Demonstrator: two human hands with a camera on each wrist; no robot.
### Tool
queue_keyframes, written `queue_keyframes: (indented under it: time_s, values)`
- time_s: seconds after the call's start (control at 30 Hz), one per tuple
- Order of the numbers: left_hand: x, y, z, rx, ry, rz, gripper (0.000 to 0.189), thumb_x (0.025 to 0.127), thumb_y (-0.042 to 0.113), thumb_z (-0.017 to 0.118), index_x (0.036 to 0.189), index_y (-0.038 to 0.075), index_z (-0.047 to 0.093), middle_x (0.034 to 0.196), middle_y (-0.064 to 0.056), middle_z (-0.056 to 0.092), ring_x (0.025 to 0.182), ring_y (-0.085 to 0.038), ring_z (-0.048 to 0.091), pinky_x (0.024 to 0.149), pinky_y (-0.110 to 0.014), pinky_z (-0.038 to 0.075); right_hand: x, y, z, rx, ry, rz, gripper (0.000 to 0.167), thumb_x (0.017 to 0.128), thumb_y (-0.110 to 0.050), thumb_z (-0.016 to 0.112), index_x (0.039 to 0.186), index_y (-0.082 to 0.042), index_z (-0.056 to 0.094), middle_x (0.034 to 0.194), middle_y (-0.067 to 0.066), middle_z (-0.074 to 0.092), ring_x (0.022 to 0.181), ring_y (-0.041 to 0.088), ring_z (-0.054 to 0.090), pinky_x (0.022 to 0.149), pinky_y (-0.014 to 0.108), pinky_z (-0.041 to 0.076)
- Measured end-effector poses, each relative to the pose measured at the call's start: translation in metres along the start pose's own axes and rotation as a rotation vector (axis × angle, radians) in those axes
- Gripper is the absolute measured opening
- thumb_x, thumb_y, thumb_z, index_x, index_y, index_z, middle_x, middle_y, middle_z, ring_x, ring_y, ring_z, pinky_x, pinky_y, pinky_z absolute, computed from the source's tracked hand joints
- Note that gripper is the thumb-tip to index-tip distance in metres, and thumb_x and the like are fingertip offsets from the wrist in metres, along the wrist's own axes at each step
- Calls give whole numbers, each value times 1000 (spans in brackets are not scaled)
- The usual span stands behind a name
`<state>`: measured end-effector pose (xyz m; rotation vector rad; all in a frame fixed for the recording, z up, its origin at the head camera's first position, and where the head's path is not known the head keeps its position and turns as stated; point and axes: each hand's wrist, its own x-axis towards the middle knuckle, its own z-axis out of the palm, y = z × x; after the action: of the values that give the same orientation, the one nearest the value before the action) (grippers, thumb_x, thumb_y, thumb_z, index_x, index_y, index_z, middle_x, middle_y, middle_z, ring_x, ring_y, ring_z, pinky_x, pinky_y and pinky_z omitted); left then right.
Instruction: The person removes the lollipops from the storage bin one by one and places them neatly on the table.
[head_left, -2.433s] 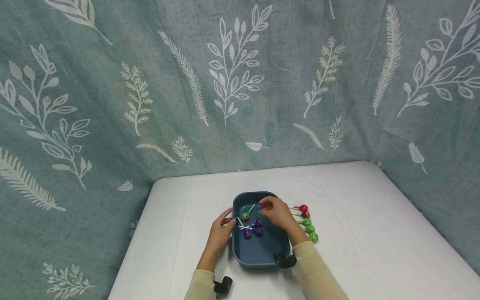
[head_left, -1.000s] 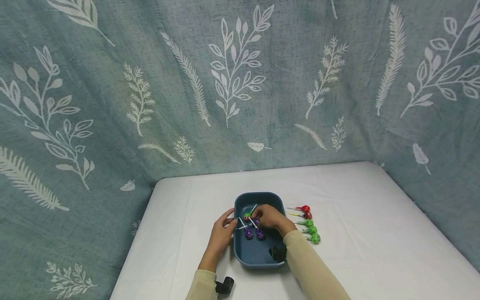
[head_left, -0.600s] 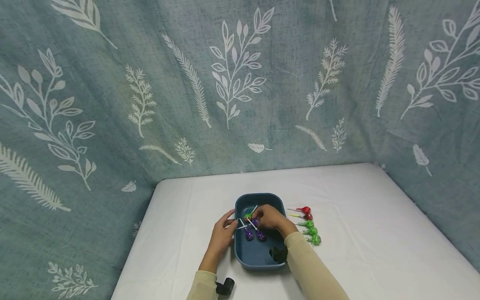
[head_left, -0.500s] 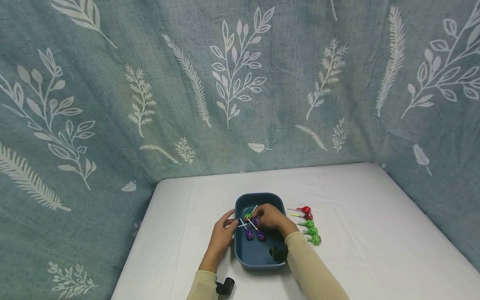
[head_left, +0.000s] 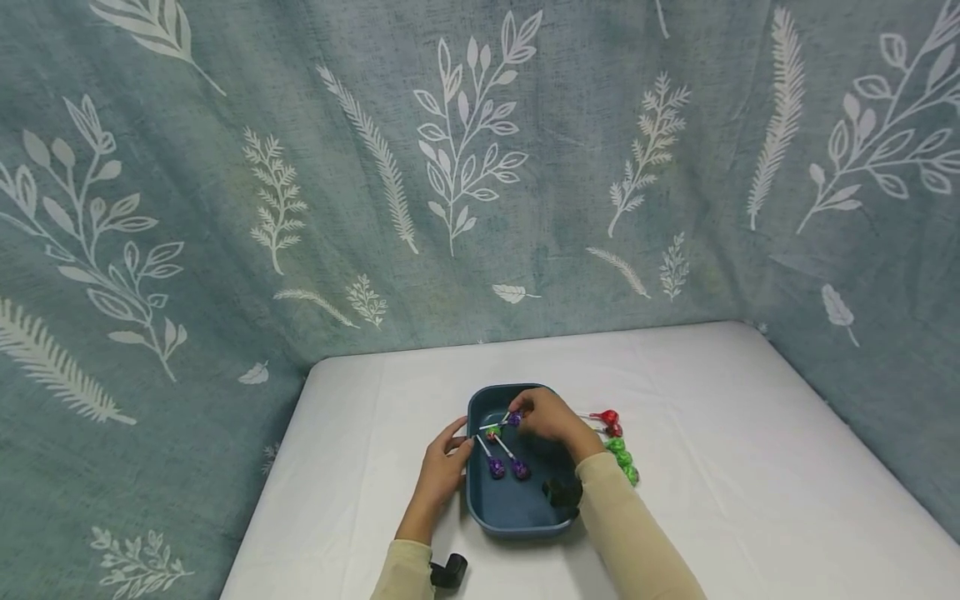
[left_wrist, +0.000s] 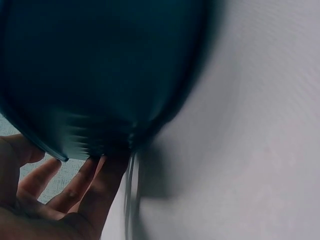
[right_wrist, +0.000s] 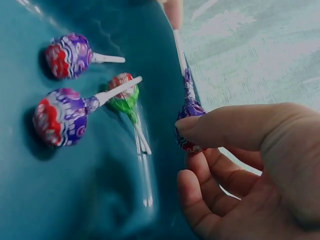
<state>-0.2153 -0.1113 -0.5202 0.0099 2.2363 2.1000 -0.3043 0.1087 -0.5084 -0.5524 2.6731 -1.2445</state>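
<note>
My right hand (head_left: 550,416) pinches a purple-wrapped lollipop (right_wrist: 189,111) by its candy head between thumb and fingers, over the far part of a dark blue plastic bin (head_left: 517,523). Its white stick points to the left in the head view. Below in the bin lie a green-and-red lollipop (right_wrist: 123,95) and two more purple lollipops, one nearer the left wall (head_left: 496,468) and one beside it (head_left: 521,469). My left hand (head_left: 442,467) holds the bin's left side, thumb at the rim and fingers (left_wrist: 102,192) against the outer wall.
Right of the bin, a column of lollipops lies on the white-covered table (head_left: 720,467): red ones (head_left: 609,417) at the far end, green ones (head_left: 621,457) nearer, partly behind the right forearm. A leaf-patterned curtain (head_left: 375,183) hangs behind the table.
My right hand came in from the bin's right rim, took hold of a purple lollipop among the others and lifted it toward the far end. The left hand stays at the bin's side.
</note>
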Motion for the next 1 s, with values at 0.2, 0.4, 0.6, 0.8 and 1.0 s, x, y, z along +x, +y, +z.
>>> queue_keyframes:
  time_s: [0.2, 0.4, 0.6, 0.8, 1.0]
  values:
    - [-2, 0, 1, 7, -5, 1, 47, 102, 6, 55, 148, -3, 47, 129, -37, 57, 111, -50, 62, 81, -52, 60, -4, 3, -6, 13, 36, 68, 27, 79, 4, 75, 104, -3, 73, 91, 5, 65, 85, 20, 58, 74, 38, 54]
    - [-3, 2, 2, 10, 2, 13, 47, 102, 6, 56, 147, -3, 48, 129, -37, 56, 110, -49, 62, 80, -50, 60, -13, 5, -14, 30, 87, 59, 30, 82, 1, 74, 112, -3, 72, 97, 5, 68, 91, 22, 61, 79, 42, 55]
    - [3, -5, 2, 17, 6, 1, 47, 102, 6, 55, 147, -2, 48, 128, -36, 57, 110, -49, 62, 80, -51, 60, -22, 7, -31, 38, 134, 30, 32, 84, 0, 73, 116, 0, 71, 103, 9, 70, 96, 27, 64, 80, 46, 56]
    - [17, -30, 0, 35, 25, -2, 48, 103, 10, 56, 149, 3, 48, 129, -33, 58, 109, -45, 63, 77, -47, 62, -35, 10, -50, 34, 183, 35, 30, 87, -2, 72, 117, -2, 70, 109, 13, 71, 103, 32, 65, 84, 50, 56]
    - [22, -39, -3, 35, 26, 11, 48, 102, 14, 59, 149, 7, 51, 128, -28, 61, 107, -38, 66, 75, -45, 62, -45, 17, -63, 20, 182, 66, 31, 90, -3, 71, 120, 1, 68, 108, 14, 70, 99, 29, 65, 74, 42, 57]
